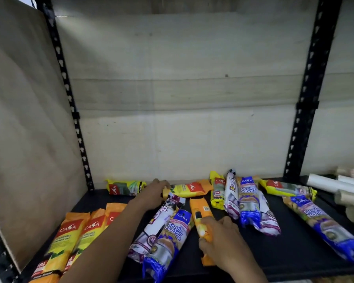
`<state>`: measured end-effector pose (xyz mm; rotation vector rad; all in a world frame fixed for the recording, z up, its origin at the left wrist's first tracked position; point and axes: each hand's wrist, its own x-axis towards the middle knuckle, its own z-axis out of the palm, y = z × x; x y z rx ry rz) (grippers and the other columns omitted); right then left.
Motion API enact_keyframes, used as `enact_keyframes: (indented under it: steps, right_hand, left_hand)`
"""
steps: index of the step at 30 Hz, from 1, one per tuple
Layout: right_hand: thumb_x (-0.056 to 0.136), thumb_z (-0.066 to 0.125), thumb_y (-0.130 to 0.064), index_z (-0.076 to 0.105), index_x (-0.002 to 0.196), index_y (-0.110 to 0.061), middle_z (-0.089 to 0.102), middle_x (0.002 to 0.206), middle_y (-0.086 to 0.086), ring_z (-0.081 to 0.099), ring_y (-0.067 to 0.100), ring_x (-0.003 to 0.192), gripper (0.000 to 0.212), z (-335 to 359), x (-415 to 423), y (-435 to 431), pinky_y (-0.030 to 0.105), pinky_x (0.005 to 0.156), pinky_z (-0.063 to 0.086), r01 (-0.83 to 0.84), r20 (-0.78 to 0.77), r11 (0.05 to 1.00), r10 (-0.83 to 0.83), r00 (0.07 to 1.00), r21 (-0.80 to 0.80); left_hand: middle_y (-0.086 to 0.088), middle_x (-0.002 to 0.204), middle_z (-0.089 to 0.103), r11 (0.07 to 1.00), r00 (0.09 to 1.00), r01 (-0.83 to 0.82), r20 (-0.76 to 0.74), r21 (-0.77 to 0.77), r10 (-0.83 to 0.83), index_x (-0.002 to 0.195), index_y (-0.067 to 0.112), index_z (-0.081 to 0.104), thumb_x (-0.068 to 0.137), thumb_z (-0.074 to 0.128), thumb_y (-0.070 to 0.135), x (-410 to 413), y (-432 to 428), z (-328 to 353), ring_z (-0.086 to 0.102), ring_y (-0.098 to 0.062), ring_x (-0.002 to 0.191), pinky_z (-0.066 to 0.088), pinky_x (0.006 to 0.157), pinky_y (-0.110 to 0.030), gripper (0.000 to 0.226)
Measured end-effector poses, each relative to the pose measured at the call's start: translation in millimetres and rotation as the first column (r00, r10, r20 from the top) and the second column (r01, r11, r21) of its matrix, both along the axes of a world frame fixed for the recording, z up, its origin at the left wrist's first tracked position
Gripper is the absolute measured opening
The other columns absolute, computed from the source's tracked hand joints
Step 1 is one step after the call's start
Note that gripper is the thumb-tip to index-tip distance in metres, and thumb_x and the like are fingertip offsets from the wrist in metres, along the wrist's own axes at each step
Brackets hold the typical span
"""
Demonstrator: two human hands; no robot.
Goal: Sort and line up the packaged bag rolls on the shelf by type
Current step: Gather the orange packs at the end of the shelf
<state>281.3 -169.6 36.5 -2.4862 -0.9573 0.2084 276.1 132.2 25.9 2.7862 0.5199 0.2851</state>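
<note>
Packaged bag rolls lie scattered on a black shelf [294, 252]. My left hand [154, 190] reaches to the back and grips the end of an orange-and-yellow roll [189, 188] lying sideways. My right hand [221, 237] is closed around an orange roll [200, 213] lying face down at the front centre. Three orange-and-yellow rolls [63, 240] stand side by side at the front left. A blue Singlet Handle roll [170, 240] and a white-purple drawstring roll [155, 223] lie between my arms. More yellow [217, 190], white-purple [232, 195] and blue rolls [248, 201] lie to the right.
A yellow-green roll [127, 187] lies at the back left, another [288, 188] at the back right, and a long blue roll [323, 225] at the far right. White paper-wrapped rolls [339, 186] are stacked on the neighbouring shelf. Black slotted uprights [74, 111] and a cardboard side panel [29, 119] bound the bay.
</note>
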Motion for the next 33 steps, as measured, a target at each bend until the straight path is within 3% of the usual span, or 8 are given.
enact_keyframes:
  steps: [4,9,15,20,22,26,30,33]
  right_hand:
    - [0.087,0.061,-0.045,0.042,0.134,-0.047,0.038,0.122,-0.003,0.041,0.016,0.116,0.051,0,2,0,0.032,0.089,0.047,0.024,-0.027,0.999,-0.023,0.999,0.044]
    - [0.086,0.062,-0.045,0.051,0.130,-0.042,0.042,0.118,-0.003,0.046,0.015,0.111,0.046,4,3,-1,0.030,0.082,0.046,0.063,-0.026,0.987,-0.060,0.998,0.149]
    - [0.084,0.068,-0.046,0.055,0.124,-0.041,0.040,0.112,-0.005,0.040,0.010,0.100,0.043,13,-6,5,0.028,0.076,0.039,0.030,-0.001,0.952,-0.031,1.000,0.306]
    - [0.077,0.071,-0.051,0.061,0.114,-0.043,0.048,0.101,-0.008,0.055,0.010,0.091,0.040,20,-32,27,0.034,0.078,0.053,-0.047,-0.027,0.892,0.066,0.997,0.450]
    - [0.074,0.074,-0.049,0.065,0.112,-0.041,0.053,0.101,-0.008,0.056,0.005,0.087,0.040,21,-44,37,0.028,0.074,0.052,-0.085,-0.019,0.857,0.110,0.994,0.508]
    - [0.073,0.076,-0.052,0.065,0.113,-0.043,0.054,0.109,-0.010,0.059,0.003,0.088,0.042,20,-68,58,0.021,0.067,0.054,-0.161,-0.036,0.822,0.215,0.976,0.547]
    - [0.075,0.075,-0.054,0.064,0.112,-0.041,0.050,0.106,-0.009,0.057,0.003,0.088,0.041,21,-89,77,0.021,0.068,0.052,-0.233,-0.018,0.818,0.284,0.959,0.526]
    - [0.073,0.072,-0.059,0.063,0.110,-0.042,0.048,0.103,-0.010,0.056,0.005,0.089,0.041,22,-103,94,0.027,0.072,0.054,-0.273,-0.009,0.818,0.322,0.947,0.507]
  left_hand:
    - [0.001,0.107,0.039,0.999,0.999,0.014,0.041,0.036,-0.016,0.119,0.036,0.054,0.087,0.070,0.018,-5,-7,5,0.053,-0.020,0.093,0.047,0.080,-0.031,0.040]
    - [0.003,0.111,0.040,0.995,0.993,-0.021,0.117,0.095,0.010,0.127,0.031,0.056,0.087,0.072,0.025,-28,-18,13,0.054,-0.017,0.092,0.047,0.079,-0.030,0.044]
    - [0.000,0.118,0.046,0.977,0.960,-0.154,0.254,0.145,0.114,0.130,0.024,0.059,0.085,0.073,0.032,-76,-26,32,0.057,-0.021,0.102,0.049,0.083,-0.033,0.048]
    - [0.001,0.111,0.051,0.940,0.839,-0.340,0.450,-0.005,0.306,0.120,0.029,0.066,0.077,0.076,0.045,-136,-41,40,0.059,-0.019,0.100,0.051,0.083,-0.034,0.048]
    - [0.000,0.119,0.055,0.912,0.783,-0.408,0.497,-0.042,0.374,0.118,0.030,0.068,0.076,0.076,0.048,-162,-50,40,0.058,-0.019,0.106,0.051,0.084,-0.033,0.047]
    - [0.004,0.118,0.055,0.852,0.716,-0.516,0.501,-0.088,0.485,0.118,0.031,0.067,0.079,0.073,0.052,-215,-66,38,0.050,-0.006,0.091,0.042,0.070,-0.025,0.045]
    - [0.005,0.114,0.055,0.779,0.633,-0.611,0.503,-0.141,0.588,0.112,0.031,0.068,0.077,0.073,0.055,-256,-70,31,0.054,-0.010,0.087,0.050,0.067,-0.030,0.042]
    - [0.005,0.114,0.053,0.725,0.584,-0.673,0.497,-0.146,0.642,0.112,0.032,0.067,0.077,0.072,0.056,-279,-72,27,0.052,-0.011,0.088,0.045,0.065,-0.029,0.042]
